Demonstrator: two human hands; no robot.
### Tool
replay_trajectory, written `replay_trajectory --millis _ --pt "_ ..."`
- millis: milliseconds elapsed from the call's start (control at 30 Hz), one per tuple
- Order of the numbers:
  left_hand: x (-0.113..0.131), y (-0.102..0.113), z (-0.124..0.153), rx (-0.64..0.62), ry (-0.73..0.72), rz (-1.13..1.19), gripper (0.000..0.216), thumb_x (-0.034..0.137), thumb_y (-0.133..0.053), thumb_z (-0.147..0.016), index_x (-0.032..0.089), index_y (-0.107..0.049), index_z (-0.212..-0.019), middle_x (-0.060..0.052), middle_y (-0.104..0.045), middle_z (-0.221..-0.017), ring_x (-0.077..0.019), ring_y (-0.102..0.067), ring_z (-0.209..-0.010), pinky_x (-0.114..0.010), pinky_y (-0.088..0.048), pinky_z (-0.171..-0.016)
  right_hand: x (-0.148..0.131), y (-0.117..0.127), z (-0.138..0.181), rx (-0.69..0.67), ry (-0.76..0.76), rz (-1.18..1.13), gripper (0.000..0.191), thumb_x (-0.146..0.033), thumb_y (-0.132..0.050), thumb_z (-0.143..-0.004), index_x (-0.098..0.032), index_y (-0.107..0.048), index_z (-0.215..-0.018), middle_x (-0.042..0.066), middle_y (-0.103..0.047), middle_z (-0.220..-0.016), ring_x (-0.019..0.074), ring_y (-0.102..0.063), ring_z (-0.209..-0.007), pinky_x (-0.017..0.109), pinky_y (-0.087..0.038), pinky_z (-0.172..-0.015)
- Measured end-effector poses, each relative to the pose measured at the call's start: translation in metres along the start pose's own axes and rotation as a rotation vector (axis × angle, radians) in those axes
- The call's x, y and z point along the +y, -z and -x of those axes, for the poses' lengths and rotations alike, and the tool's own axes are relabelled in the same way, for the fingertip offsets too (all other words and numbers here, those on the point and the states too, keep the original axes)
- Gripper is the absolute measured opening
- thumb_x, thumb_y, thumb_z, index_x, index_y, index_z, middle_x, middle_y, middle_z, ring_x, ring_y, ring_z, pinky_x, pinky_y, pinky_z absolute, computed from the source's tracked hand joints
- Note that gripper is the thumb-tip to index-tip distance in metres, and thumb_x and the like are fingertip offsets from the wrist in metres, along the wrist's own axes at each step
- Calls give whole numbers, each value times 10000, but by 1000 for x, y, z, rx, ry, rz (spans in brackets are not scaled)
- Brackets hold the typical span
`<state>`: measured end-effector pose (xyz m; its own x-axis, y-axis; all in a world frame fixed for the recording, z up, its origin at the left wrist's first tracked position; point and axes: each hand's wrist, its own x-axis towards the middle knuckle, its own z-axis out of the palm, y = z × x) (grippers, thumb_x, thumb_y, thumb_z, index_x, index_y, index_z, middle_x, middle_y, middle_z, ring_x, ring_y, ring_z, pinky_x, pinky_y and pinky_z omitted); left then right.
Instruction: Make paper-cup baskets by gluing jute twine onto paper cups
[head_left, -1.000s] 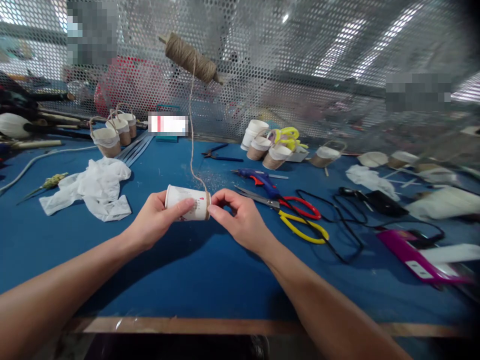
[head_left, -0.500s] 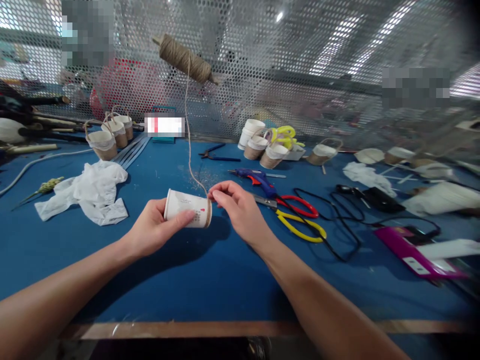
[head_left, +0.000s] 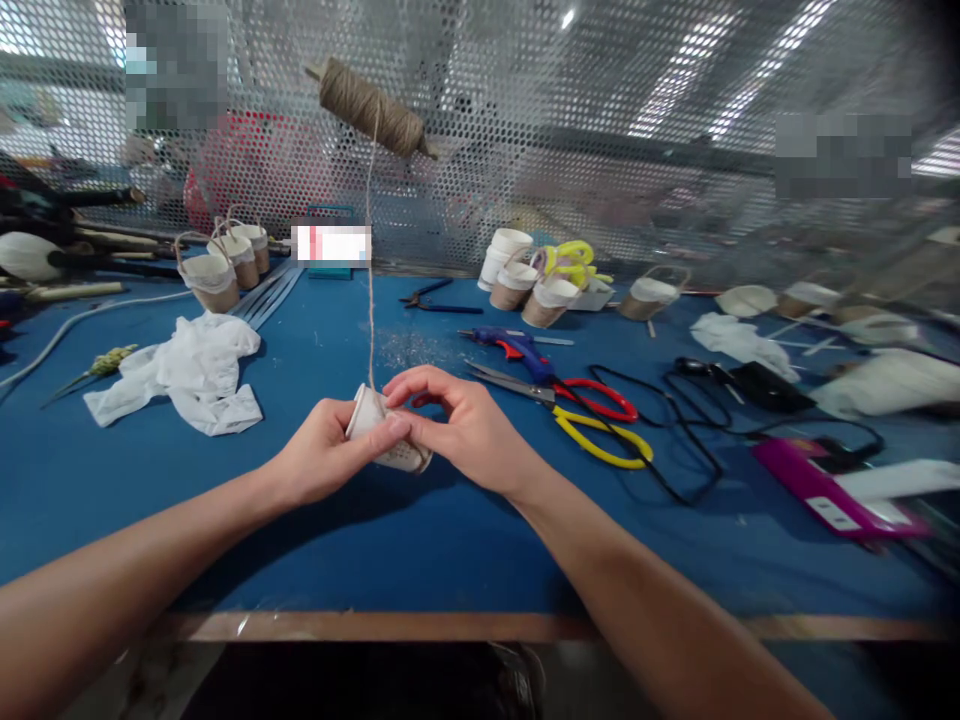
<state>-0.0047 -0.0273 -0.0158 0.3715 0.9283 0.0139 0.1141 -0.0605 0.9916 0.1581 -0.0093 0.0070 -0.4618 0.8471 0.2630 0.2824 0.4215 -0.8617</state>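
A white paper cup point(head_left: 403, 456) lies tilted on its side above the table, its open rim toward the left. My left hand point(head_left: 324, 450) is closed round it from the left, thumb along its side. From the right, my right hand point(head_left: 469, 428) grips the cup, its thumb and fingertips bent over the side. Jute twine point(head_left: 371, 290) hangs from a spool point(head_left: 367, 108) on the mesh and runs down to the cup beside my right fingertips. The fingers hide where the twine meets the cup.
Scissors point(head_left: 592, 418) and a blue glue gun point(head_left: 517, 350) lie right of my hands, with dark pliers point(head_left: 439, 300) behind. Twine-wrapped cups point(head_left: 553, 300) with handles stand at the back. White crumpled cloth point(head_left: 187, 372) lies left; a purple power strip point(head_left: 832, 490) lies right.
The cup has turned and tilted in my hands. My right hand has moved left from the cup's base onto its side. The twine now hangs straighter.
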Motion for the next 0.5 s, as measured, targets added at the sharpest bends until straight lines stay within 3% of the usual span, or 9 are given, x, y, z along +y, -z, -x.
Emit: replay_trajectory --millis 200,367,433,500 --pt "-2 0 -2 -18 91 75 387 443 -513 -767 117 -671 -631 -27 -635 -561 -113 -521 -511 -221 -398 -548 1 -1 0 -42 -56 58 140 -238 -594 -735 -152 -568 -842 45 -613 -878 147 -555 -829 323 -419 -782" --pt "-1 0 -6 -27 210 218 377 457 -533 -747 126 -682 -645 -33 -664 -576 -122 -560 -521 -217 -419 -551 4 9 -4 -87 -119 -39 174 -244 -565 -740 -144 -572 -883 58 -630 -910 133 -580 -815 289 -458 -741" --pt "0 1 -7 -14 238 262 363 452 -536 -746 131 -689 -673 -39 -679 -592 -133 -584 -536 -229 -442 -581 11 23 -11 46 -174 55 169 -267 -546 -753 -151 -581 -871 49 -647 -887 125 -596 -792 272 -468 -729" --pt "1 2 -9 28 244 279 352 447 -556 -731 127 -688 -669 -46 -684 -588 -139 -593 -530 -241 -456 -602 22 46 -19 271 -260 314 179 -314 -527 -769 -162 -596 -834 36 -659 -829 128 -605 -749 275 -470 -719"
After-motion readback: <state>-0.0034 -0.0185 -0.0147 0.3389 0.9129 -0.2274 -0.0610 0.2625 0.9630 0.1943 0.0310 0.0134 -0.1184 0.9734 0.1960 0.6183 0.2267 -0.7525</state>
